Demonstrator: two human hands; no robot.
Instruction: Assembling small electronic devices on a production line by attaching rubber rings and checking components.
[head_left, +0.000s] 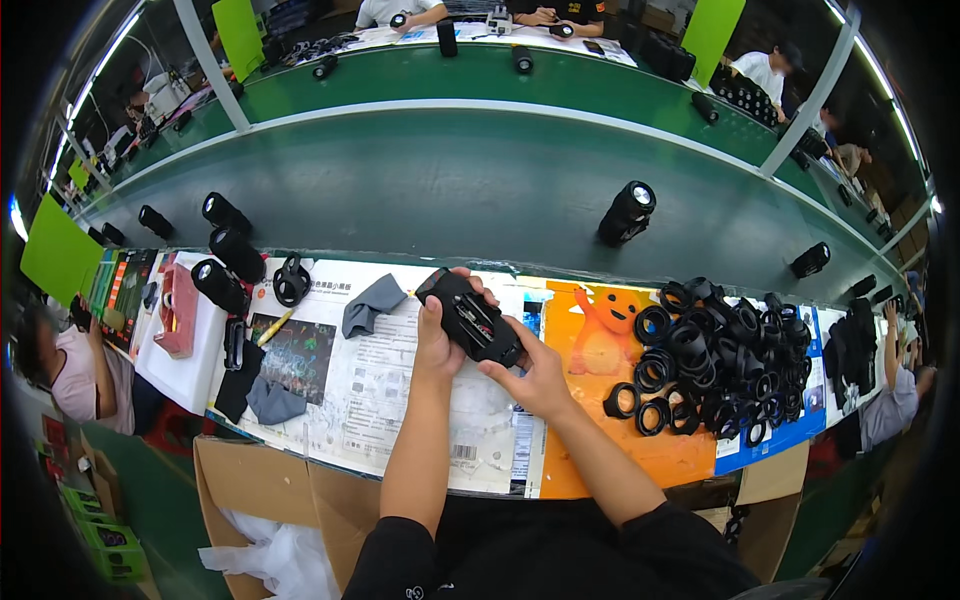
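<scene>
Above the white printed sheet [385,420] I hold a black, roughly cylindrical speaker body [476,322] tilted between both hands. Its upward side shows a long recess with metallic strips or shiny parts inside, too small to make out. My left hand [437,335] is wrapped round its left end, thumb along the near side and fingertips over the far edge. At the other end my right hand [535,368] grips it with thumb and fingers. A grey cloth [375,306] lies just left of my hands.
A big heap of black rings [700,350] covers the orange mat at right. Black cylindrical speakers [627,213] stand on the green conveyor [420,180]; others [220,285] stand at left near a yellow marker [275,327]. A cardboard box [255,485] sits below. Co-workers [85,370] sit around.
</scene>
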